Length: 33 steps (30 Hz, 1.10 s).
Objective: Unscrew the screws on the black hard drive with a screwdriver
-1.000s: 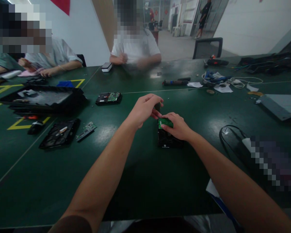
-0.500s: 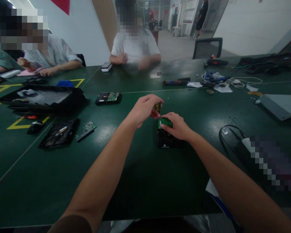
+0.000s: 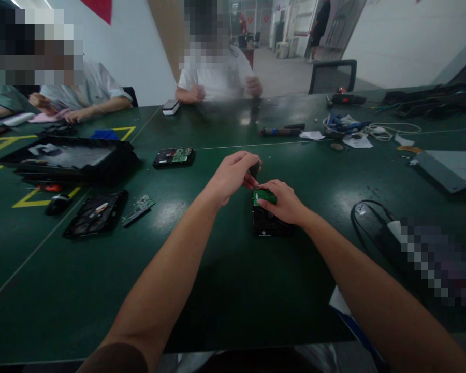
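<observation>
- Gripping a dark handle [image 3: 254,169]: left hand [image 3: 233,175], curled tight.
- Right hand [image 3: 286,203] clasps the black drive [image 3: 264,224], lying on the green table [image 3: 233,290].
- Drive likely heavy, rigid; hold by sides, sparing the probably fragile circuit board [image 3: 267,196].

No text or number can be read; the red signs [image 3: 250,19] on the far glass [image 3: 258,9] (small and blurred) are illegible.

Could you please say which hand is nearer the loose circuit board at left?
Left. The left hand is to the right of the circuit board; the right hand is farther right, on the black drive.
</observation>
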Available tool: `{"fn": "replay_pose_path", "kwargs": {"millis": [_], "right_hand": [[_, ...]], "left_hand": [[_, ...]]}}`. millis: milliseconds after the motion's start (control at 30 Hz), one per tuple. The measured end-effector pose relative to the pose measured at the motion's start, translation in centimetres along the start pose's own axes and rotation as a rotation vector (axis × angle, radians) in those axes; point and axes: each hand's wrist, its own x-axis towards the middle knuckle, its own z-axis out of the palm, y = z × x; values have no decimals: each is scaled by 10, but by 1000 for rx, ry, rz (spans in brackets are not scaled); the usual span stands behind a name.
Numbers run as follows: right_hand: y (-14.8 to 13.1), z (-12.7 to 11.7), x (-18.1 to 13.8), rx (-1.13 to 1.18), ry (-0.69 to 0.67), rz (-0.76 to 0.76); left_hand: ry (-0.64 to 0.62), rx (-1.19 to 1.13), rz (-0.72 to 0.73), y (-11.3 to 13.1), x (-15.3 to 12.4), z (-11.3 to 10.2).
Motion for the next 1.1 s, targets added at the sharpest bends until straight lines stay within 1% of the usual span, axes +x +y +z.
{"fn": "replay_pose_path", "kwargs": {"millis": [367, 633, 933, 1100], "right_hand": [[1, 2, 0, 11, 18, -9], [4, 4, 1, 1, 17, -8], [0, 0, 0, 2, 8, -13], [-1, 0, 0, 3, 10, -10]], "left_hand": [[-13, 62, 29, 0, 1, 0], [16, -47, -27, 2, -1, 1], [-22, -50, -32, 1, -1, 3], [-49, -6, 2, 0, 0, 1]]}}
